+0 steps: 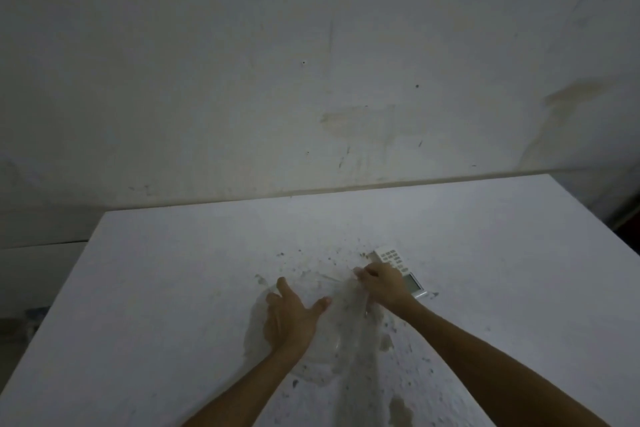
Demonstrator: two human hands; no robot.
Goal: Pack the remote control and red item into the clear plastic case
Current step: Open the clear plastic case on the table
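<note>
Table (166,288): one white surface, lying speckled with dark marks and stains around the middle, butting against a stained wall (311,62) at 12 o'clock
Left hand (289,317): one, lying palm down with fingers spread on the clear plastic case, pressing rather than gripping
Clear plastic case (341,333): one, lying on the table under both hands; blurred, so whether it is open is hard to tell
Right hand (382,282): one, fingers curling closed and pinching the case's upper edge at 1 o'clock
Remote control (398,262): one, white, lying outside the case at 2 o'clock, its middle being covered by the right hand
Red item: showing nowhere
</note>
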